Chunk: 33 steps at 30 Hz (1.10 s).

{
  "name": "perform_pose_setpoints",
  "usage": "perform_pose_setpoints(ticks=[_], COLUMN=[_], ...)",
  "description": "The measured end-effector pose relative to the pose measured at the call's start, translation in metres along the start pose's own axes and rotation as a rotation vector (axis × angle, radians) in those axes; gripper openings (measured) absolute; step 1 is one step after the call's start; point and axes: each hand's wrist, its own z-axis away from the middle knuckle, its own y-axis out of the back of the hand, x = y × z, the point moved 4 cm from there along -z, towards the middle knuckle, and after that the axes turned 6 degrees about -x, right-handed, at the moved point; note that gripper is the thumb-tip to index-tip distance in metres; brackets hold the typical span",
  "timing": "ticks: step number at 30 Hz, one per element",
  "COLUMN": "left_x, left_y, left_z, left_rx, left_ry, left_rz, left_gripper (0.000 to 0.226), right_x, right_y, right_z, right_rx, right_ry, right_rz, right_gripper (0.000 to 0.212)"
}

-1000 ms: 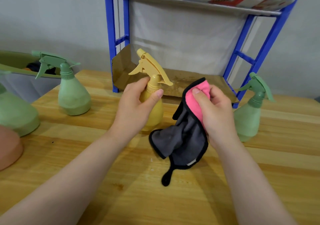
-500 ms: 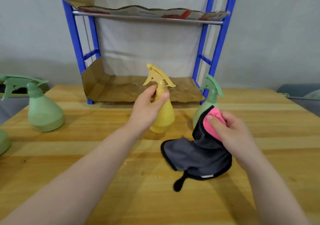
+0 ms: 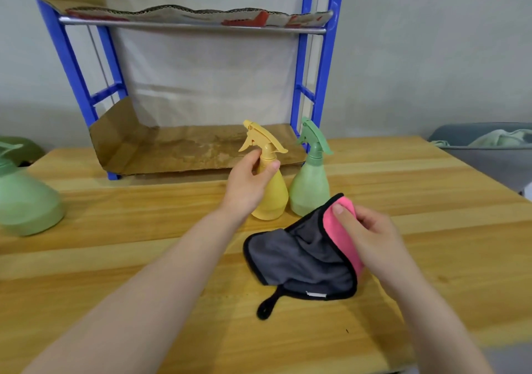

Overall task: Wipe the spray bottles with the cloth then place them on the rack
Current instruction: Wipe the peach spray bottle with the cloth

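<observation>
The wooden surface (image 3: 115, 258) fills the lower part of the view, its planks running left to right. At its far edge stands the rack (image 3: 328, 85), a blue frame with a metal rail across the top and cardboard (image 3: 187, 149) lining both its upper shelf and its bottom shelf; the bottom sheet curls up at the left end. A grey bin (image 3: 489, 157) with pale cloth inside sits beyond the right edge of the surface.

At the far left a green bottle (image 3: 26, 201) stands blurred and partly cut off by the frame. The cloth (image 3: 302, 255) lies on the surface right of centre, grey side up with black edging, a black loop trailing toward the viewer and a pink face turned up at its right side. Another green bottle (image 3: 311, 189) stands upright just in front of the rack's right posts, with the cloth's raised corner overlapping its base. Just beside it on the left, the yellow bottle (image 3: 272, 192) stands upright on the surface in front of the rack, not on a shelf.

The left hand (image 3: 247, 183) reaches forward, its grip curled round the yellow bottle's neck below the trigger. The right hand (image 3: 371, 229) holds the pink fold, thumb pressed on top and fingers curled beneath it
</observation>
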Motion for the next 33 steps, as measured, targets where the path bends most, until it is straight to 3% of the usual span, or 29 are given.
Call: perform_pose_setpoints(ticks=[6, 13, 17, 24, 27, 30, 33], left_x=[-0.001, 0.003, 0.004, 0.007, 0.008, 0.006, 0.002], left_y=[-0.001, 0.013, 0.052, 0.154, 0.198, 0.239, 0.273], left_z=[-0.004, 0.012, 0.045, 0.133, 0.180, 0.226, 0.266], left_rx=[-0.033, -0.120, -0.099, 0.185, 0.324, 0.500, 0.691], left_ry=[-0.014, 0.068, 0.069, 0.035, 0.051, 0.067, 0.049], left_rz=[-0.047, -0.147, -0.303, -0.364, -0.314, -0.305, -0.226], left_gripper=[0.029, 0.058, 0.054, 0.026, 0.022, 0.015, 0.016], right_x=[-0.004, -0.020, -0.040, -0.078, -0.088, -0.098, -0.110], right_y=[0.001, -0.015, -0.040, -0.118, -0.157, -0.193, -0.225], right_z=[0.004, 0.010, 0.012, 0.015, 0.018, 0.025, 0.037], right_rx=[-0.011, -0.059, -0.141, -0.170, -0.187, -0.199, -0.238], right_ry=[-0.067, -0.049, 0.016, 0.099, 0.096, 0.069, 0.056], right_rz=[-0.118, -0.136, -0.101, -0.135, -0.221, -0.289, -0.325], right_gripper=[0.018, 0.019, 0.027, 0.029, 0.041, 0.019, 0.019])
